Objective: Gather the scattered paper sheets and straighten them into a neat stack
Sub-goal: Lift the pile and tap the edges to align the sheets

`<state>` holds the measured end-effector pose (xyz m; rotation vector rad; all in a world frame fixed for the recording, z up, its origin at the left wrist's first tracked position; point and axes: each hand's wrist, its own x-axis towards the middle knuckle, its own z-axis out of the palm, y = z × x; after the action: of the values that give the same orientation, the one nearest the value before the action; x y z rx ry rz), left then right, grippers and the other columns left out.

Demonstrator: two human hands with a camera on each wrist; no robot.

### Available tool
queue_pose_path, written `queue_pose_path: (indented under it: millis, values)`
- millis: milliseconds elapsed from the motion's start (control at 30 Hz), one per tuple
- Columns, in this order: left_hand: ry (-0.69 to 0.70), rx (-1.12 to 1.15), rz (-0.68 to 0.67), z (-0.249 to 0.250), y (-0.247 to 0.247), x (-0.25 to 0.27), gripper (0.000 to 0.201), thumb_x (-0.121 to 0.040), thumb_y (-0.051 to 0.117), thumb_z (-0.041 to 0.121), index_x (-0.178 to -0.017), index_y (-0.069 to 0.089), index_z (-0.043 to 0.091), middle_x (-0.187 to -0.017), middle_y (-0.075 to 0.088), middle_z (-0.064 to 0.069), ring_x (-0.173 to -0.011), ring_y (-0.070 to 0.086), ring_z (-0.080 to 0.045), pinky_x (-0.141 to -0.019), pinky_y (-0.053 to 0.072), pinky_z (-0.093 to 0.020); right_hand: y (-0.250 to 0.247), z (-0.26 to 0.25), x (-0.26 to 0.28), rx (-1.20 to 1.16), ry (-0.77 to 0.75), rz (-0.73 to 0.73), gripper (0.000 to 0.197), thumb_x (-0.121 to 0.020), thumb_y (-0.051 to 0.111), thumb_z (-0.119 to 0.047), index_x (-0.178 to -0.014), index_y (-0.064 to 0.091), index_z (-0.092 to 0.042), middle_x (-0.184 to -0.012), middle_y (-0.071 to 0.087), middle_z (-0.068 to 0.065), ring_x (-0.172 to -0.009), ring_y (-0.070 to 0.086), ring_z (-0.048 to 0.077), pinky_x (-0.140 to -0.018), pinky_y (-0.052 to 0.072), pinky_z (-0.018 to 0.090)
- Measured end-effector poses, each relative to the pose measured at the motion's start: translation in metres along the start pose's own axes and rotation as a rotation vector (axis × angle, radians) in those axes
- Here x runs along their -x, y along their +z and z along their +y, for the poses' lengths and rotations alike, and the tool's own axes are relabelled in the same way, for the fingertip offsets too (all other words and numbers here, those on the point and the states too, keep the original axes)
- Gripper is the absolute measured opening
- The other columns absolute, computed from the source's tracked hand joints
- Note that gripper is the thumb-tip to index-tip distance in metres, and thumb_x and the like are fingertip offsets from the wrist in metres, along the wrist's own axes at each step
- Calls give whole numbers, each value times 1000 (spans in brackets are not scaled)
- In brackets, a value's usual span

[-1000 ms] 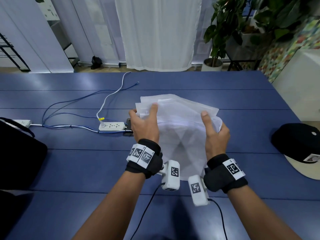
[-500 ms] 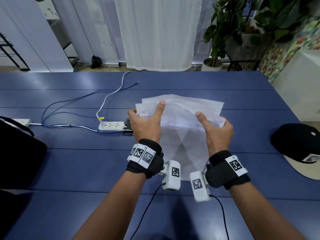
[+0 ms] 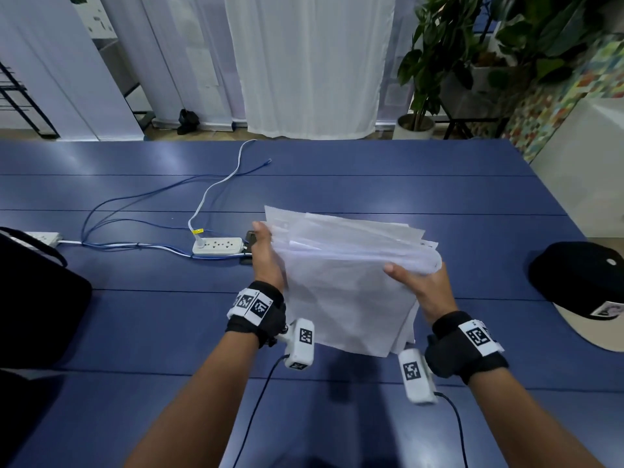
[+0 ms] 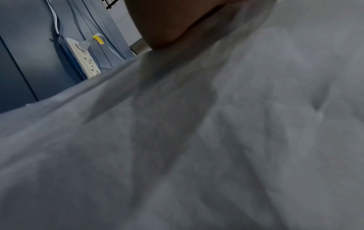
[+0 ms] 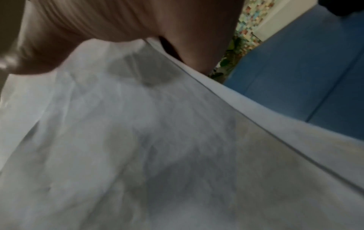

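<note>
A loose bundle of white paper sheets point(image 3: 344, 285) hangs between both hands above the blue table point(image 3: 135, 315), its far edges fanned and uneven. My left hand point(image 3: 266, 258) holds the bundle's left edge, its fingers hidden behind the paper. At the right edge my right hand point(image 3: 422, 285) grips with the thumb on top and the fingers underneath, where the sheets curl over. The paper sheets point(image 4: 216, 140) fill the left wrist view below the palm. In the right wrist view the paper sheets point(image 5: 157, 140) lie under the palm.
A white power strip point(image 3: 217, 245) with blue and white cables point(image 3: 135, 211) lies just left of my left hand. A black bag point(image 3: 37, 298) sits at the table's left edge, a black cap point(image 3: 580, 285) at the right. Potted plants point(image 3: 435, 62) stand beyond the table.
The bundle has swung to the right and spread wider. My right hand moved right and lower with the right edge. My left thumb left the top face and the hand now lies along the left edge.
</note>
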<state>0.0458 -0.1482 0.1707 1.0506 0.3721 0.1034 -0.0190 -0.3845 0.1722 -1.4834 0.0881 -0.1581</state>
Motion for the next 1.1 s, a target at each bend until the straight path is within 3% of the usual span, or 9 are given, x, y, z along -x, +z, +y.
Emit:
queue_pose_path:
  millis: [100, 167, 267, 367, 433, 600, 700, 867, 1100]
  values:
    - [-42, -12, -53, -10, -7, -4, 109, -57, 54, 91, -127, 54, 7, -133, 55, -16, -127, 53, -34, -113, 35, -53, -1, 20, -1, -119, 34, 20, 66, -59, 87, -29, -119, 63, -12, -115, 71, 11, -111, 66, 32, -96, 51, 46]
    - [-47, -41, -56, -1, -5, 5, 103, -68, 42, 87, -132, 54, 7, -136, 55, -18, -128, 52, -35, -112, 38, -50, -5, 27, -2, -188, 56, 59, 54, -63, 84, -21, -113, 65, -13, -105, 74, 5, -101, 69, 26, -92, 54, 43]
    - [-56, -77, -13, 0, -7, 11, 92, -77, 28, 77, -139, 51, 12, -138, 57, -16, -129, 53, -31, -111, 41, -43, -12, 34, 0, -119, 117, 62, 69, -44, 97, -32, -102, 65, -15, -91, 77, -4, -87, 73, 12, -79, 58, 31]
    - [-61, -95, -14, -7, -8, 11, 78, -92, 20, 71, -140, 50, 17, -137, 58, -8, -127, 54, -25, -97, 51, -28, -7, 41, 6, 14, 175, -15, 77, -47, 95, -10, -117, 63, -8, -106, 76, 3, -101, 72, 19, -85, 58, 30]
    - [-41, -111, -17, -12, -7, 8, 71, -96, 16, 66, -133, 56, 20, -132, 61, -8, -120, 58, -23, -87, 54, -23, -3, 41, 6, -13, 172, 22, 79, -49, 95, -8, -120, 61, -7, -108, 75, 2, -102, 71, 18, -84, 58, 28]
    - [224, -197, 36, -6, -2, 18, 72, -68, 45, 89, -98, 67, 27, -106, 67, 5, -105, 62, -17, -98, 46, -33, 5, 25, 5, -113, 89, 33, 72, -59, 91, -26, -123, 60, -13, -113, 74, 0, -105, 69, 15, -86, 56, 27]
    - [449, -279, 79, 4, 11, 33, 50, -73, 69, 63, -87, 52, 19, -78, 63, 19, -76, 58, -1, -78, 45, -21, 12, 17, 5, -108, 31, 73, 54, -64, 87, -14, -114, 66, -15, -111, 74, 4, -105, 70, 21, -89, 55, 34]
    - [404, -409, 252, 5, 22, 37, 65, -57, 80, 61, -95, 54, 14, -89, 69, 5, -82, 67, -15, -77, 52, -26, 15, 16, 8, -82, 5, 65, 53, -61, 86, -10, -109, 66, -16, -108, 75, 4, -103, 71, 23, -93, 56, 41]
    - [433, -403, 273, 0, 16, 33, 27, -69, 58, 18, -94, 57, 7, -81, 65, 5, -66, 57, 3, -68, 44, -17, 9, 13, 11, -99, 16, 64, 47, -60, 86, -12, -103, 68, -21, -105, 76, 2, -99, 72, 22, -91, 56, 41]
